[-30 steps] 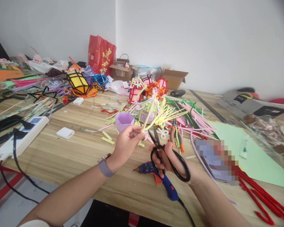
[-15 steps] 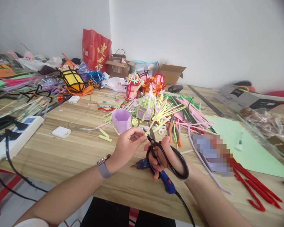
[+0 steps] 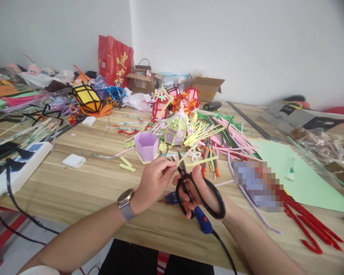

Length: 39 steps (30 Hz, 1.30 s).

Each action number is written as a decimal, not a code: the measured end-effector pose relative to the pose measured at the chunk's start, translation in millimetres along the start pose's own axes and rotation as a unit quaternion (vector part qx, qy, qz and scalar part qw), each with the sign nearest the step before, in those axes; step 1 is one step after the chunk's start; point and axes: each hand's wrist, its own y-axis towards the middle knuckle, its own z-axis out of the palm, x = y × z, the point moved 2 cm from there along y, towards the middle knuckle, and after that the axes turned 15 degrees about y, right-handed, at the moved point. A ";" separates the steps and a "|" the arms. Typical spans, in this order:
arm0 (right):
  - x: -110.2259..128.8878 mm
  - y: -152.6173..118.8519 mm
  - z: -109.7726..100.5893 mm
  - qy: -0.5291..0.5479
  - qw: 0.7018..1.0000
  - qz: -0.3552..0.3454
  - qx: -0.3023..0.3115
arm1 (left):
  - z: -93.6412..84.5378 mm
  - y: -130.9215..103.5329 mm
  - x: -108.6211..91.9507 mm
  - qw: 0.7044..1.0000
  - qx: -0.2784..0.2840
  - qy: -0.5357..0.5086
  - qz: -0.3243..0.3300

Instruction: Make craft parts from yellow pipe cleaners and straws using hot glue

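Observation:
My left hand [image 3: 154,178] pinches a yellow pipe cleaner [image 3: 202,161] that sticks out to the right, nearly level. My right hand [image 3: 199,187] grips black-handled scissors [image 3: 195,187] with the blades pointing up and closed across the pipe cleaner near my left fingertips. A blue glue gun [image 3: 199,220] lies on the wooden table [image 3: 103,183] under my hands. A small purple paper basket [image 3: 146,146] stands just beyond my left hand.
A heap of pipe cleaners [image 3: 218,133] and small lantern crafts [image 3: 172,107] fills the table's middle. Orange pliers [image 3: 210,158] lie by the heap. Red pipe cleaners [image 3: 312,225] and green paper [image 3: 304,183] sit at right. A power strip [image 3: 20,168] and white adapter [image 3: 73,160] lie at left.
The yellow pipe cleaner has swung from upright to nearly level. The scissors' blades have closed on it beside my left fingers. Both hands sit slightly lower in view.

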 end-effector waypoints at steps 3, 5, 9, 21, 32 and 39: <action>-5.9 1.6 -3.6 -0.020 1.000 -0.016 -0.018 | 1.5 -0.6 0.9 1.000 -0.002 0.008 0.016; -9.0 2.8 -4.8 -0.030 0.999 -0.021 -0.029 | 2.4 -0.5 1.5 1.000 0.000 0.016 0.026; -10.5 3.5 -0.6 -0.039 0.998 -0.041 -0.042 | 3.1 -0.6 1.3 0.999 0.001 0.036 0.041; -7.4 5.6 6.8 -0.031 0.995 -0.037 -0.091 | 6.0 1.5 0.6 0.999 -0.019 0.018 0.024; -5.6 6.7 2.8 -0.038 0.994 0.009 -0.099 | 10.4 2.3 4.0 0.999 -0.008 0.032 0.030; 23.9 -4.6 -18.1 -0.221 0.962 -0.078 -0.139 | 6.8 7.3 10.4 0.988 0.034 -0.096 -0.116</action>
